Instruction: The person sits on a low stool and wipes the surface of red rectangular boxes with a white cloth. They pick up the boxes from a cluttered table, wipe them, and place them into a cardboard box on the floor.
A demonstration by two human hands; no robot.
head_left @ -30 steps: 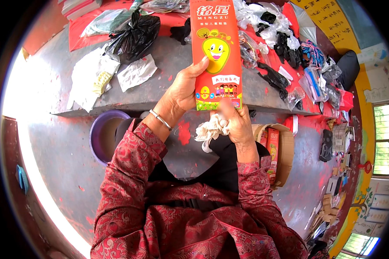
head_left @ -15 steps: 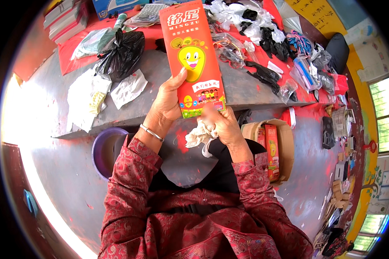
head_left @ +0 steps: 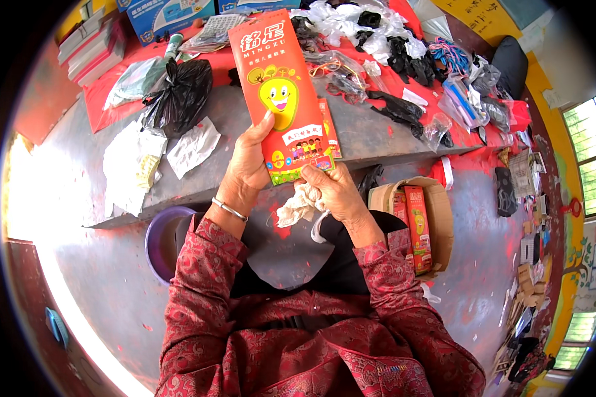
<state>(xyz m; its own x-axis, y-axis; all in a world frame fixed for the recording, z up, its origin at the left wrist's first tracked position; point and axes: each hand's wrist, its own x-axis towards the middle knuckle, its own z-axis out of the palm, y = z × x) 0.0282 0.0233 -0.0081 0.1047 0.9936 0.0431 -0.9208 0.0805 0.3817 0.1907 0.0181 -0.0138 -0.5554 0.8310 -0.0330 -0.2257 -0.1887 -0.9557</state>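
In front of me I hold up a tall flat red package (head_left: 255, 86) printed with a smiling yellow foot and small cartoon figures. My left hand (head_left: 250, 155) is closed on its left edge, thumb lying across the front. At the lower right corner, the thumb of my right hand (head_left: 341, 192) presses on the package. A crumpled cream cloth (head_left: 299, 204) hangs from the same hand, bunched under the fingers. Behind the held package, at its right, part of a similar red package (head_left: 330, 132) shows; whether I grip it too I cannot tell.
An open cardboard box (head_left: 440, 228) with several red packages stands right of my legs, a purple basin (head_left: 159, 245) left. On the grey ledge (head_left: 198, 182) ahead lie a knotted black bag (head_left: 182, 96) and crumpled papers (head_left: 193, 145). Plastic bags (head_left: 357, 26) clutter the red cloth beyond.
The held package has moved slightly left and down in view. A second red package now shows behind its right edge. My right thumb lies flatter on the lower corner.
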